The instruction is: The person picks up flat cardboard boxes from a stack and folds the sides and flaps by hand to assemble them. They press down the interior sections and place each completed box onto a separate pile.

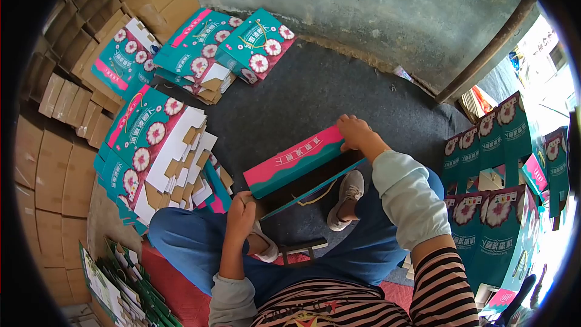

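A teal and pink printed cardboard gift box (pixel 293 158) is held between my two hands above the floor, in front of my knees. Its long opening faces me and looks dark inside, and a yellow cord handle (pixel 319 195) hangs from the near panel. My left hand (pixel 241 213) grips the box's left end, its fingers curled at the corner. At the far right corner, my right hand (pixel 357 133) is closed over the pink flap's end, with the thumb toward the opening.
Flat printed boxes (pixel 148 151) lie stacked at my left, with more piles (pixel 196 48) by the wall. Brown cartons (pixel 51 181) line the far left. Folded teal boxes (pixel 493 224) stand in rows on the right. A wooden pole (pixel 487 48) leans on the grey wall (pixel 363 6).
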Demonstrator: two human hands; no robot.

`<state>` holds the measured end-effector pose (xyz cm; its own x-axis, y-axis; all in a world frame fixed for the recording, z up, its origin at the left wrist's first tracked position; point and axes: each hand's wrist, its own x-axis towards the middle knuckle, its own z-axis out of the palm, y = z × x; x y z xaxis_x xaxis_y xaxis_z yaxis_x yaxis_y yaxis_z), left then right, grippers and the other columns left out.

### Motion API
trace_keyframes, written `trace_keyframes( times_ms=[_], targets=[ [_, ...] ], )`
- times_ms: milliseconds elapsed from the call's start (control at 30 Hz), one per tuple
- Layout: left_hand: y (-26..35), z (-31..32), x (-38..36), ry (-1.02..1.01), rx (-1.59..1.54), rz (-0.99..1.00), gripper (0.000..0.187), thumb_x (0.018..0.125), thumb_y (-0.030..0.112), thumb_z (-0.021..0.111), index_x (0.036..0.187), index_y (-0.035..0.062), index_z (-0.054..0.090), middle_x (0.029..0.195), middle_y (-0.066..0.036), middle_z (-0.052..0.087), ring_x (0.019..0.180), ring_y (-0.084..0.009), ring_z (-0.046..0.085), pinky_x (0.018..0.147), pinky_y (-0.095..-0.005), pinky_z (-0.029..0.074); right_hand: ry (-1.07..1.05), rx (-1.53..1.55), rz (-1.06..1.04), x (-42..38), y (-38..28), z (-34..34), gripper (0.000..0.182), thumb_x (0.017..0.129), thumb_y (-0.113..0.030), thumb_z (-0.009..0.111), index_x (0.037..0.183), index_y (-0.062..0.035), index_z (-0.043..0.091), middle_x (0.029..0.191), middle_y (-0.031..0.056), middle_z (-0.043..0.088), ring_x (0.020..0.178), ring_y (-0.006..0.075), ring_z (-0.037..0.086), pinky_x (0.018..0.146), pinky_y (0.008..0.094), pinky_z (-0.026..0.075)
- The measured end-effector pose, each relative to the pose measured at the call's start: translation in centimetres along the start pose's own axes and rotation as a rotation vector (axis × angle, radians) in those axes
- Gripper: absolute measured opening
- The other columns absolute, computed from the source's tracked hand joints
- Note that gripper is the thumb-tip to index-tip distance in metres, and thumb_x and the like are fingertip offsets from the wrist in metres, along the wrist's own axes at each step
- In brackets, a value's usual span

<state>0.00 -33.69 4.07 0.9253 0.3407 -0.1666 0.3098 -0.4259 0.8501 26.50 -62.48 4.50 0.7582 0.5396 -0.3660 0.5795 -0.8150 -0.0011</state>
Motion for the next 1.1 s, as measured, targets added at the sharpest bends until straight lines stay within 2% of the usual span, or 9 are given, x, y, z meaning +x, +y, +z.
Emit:
trace_keyframes(
  times_ms=[167, 267, 367, 567, 633, 833, 933, 1033, 1100],
  targets=[
    [0.3, 0.5, 1.0, -0.036, 0.070, 0.156, 0.041, 0.095, 0.035, 0.050, 0.111, -0.0027, 0.058, 0.110, -0.023, 0.059, 0.105, -0.0336, 0.055, 0.092, -0.0394, 0.042, 0.011, -0.215, -0.117, 1.2, -2.5, 0.1, 0.075, 0.057, -0.031, 0.088, 0.121, -0.0115, 0.054, 0.117, 0.0056, 0.058, 0.113, 0.0272, 0.053, 0.091, 0.0402, 0.049],
    [-0.6, 0.8, 2.5, -0.050, 0.097, 0.143, 0.048, 0.094, 0.038, 0.052, 0.122, -0.0010, 0.055, 0.119, -0.024, 0.055, 0.114, -0.0356, 0.051, 0.098, -0.0400, 0.038, 0.035, -0.253, -0.138, 1.7, -2.7, 0.4, 0.075, 0.055, -0.031, 0.089, 0.119, -0.0128, 0.054, 0.114, 0.0047, 0.059, 0.111, 0.0264, 0.054, 0.091, 0.0403, 0.049],
    [-1.0, 1.9, 3.6, 0.092, 0.221, 0.261, 0.058, 0.092, 0.041, 0.054, 0.133, -0.0007, 0.047, 0.132, -0.028, 0.046, 0.122, -0.0401, 0.046, 0.103, -0.0401, 0.036, 0.092, -0.285, -0.137, 1.7, -2.8, 1.0, 0.075, 0.054, -0.031, 0.089, 0.119, -0.0138, 0.054, 0.111, 0.0045, 0.060, 0.110, 0.0260, 0.054, 0.089, 0.0388, 0.050],
    [-1.9, 4.2, 4.5, 0.029, 0.433, 0.135, 0.097, 0.078, 0.049, 0.071, 0.144, -0.0050, 0.022, 0.148, -0.033, 0.016, 0.137, -0.0441, 0.025, 0.108, -0.0426, 0.032, 0.133, -0.272, -0.137, 1.0, -2.6, 1.2, 0.078, 0.053, -0.033, 0.089, 0.119, -0.0137, 0.053, 0.110, 0.0044, 0.059, 0.110, 0.0257, 0.053, 0.086, 0.0350, 0.051],
    [-2.9, 4.8, 4.6, 0.095, 0.477, 0.198, 0.101, 0.075, 0.047, 0.074, 0.145, -0.0022, 0.020, 0.151, -0.029, 0.012, 0.131, -0.0450, 0.035, 0.101, -0.0442, 0.040, 0.147, -0.273, -0.142, 1.0, -2.5, 1.2, 0.079, 0.053, -0.033, 0.089, 0.120, -0.0135, 0.053, 0.110, 0.0045, 0.059, 0.110, 0.0256, 0.053, 0.086, 0.0346, 0.051],
    [-3.7, 5.1, 4.7, 0.117, 0.479, 0.203, 0.101, 0.075, 0.046, 0.074, 0.146, -0.0002, 0.019, 0.153, -0.027, 0.007, 0.126, -0.0461, 0.041, 0.095, -0.0445, 0.046, 0.087, -0.177, -0.161, -0.3, -1.8, -1.2, 0.069, 0.064, -0.033, 0.084, 0.121, -0.0099, 0.054, 0.115, 0.0082, 0.059, 0.114, 0.0302, 0.055, 0.086, 0.0369, 0.052],
    [-3.4, 5.1, 4.6, 0.080, 0.441, 0.165, 0.101, 0.077, 0.046, 0.073, 0.146, -0.0016, 0.018, 0.152, -0.028, 0.007, 0.131, -0.0453, 0.035, 0.099, -0.0442, 0.044, 0.066, -0.142, 0.117, -0.6, 0.8, -4.0, 0.054, 0.077, -0.040, 0.073, 0.118, -0.0072, 0.059, 0.114, 0.0131, 0.061, 0.106, 0.0325, 0.061, 0.084, 0.0388, 0.053],
    [-4.1, 5.3, 4.8, 0.130, 0.446, 0.224, 0.098, 0.078, 0.044, 0.072, 0.146, -0.0009, 0.018, 0.152, -0.027, 0.008, 0.129, -0.0455, 0.039, 0.097, -0.0445, 0.045, -0.259, 0.184, 0.373, -1.1, 3.8, -5.7, 0.047, 0.088, -0.044, 0.059, 0.114, -0.0050, 0.061, 0.105, 0.0180, 0.064, 0.095, 0.0323, 0.065, 0.078, 0.0440, 0.053],
    [-4.4, 5.5, 5.0, 0.152, 0.449, 0.256, 0.095, 0.079, 0.043, 0.071, 0.146, -0.0003, 0.019, 0.152, -0.027, 0.008, 0.126, -0.0457, 0.041, 0.095, -0.0446, 0.046, -0.369, 0.723, 0.346, -1.1, 3.9, -3.8, 0.048, 0.091, -0.046, 0.053, 0.112, -0.0036, 0.061, 0.102, 0.0169, 0.065, 0.090, 0.0290, 0.066, 0.074, 0.0432, 0.053]
  ],
)
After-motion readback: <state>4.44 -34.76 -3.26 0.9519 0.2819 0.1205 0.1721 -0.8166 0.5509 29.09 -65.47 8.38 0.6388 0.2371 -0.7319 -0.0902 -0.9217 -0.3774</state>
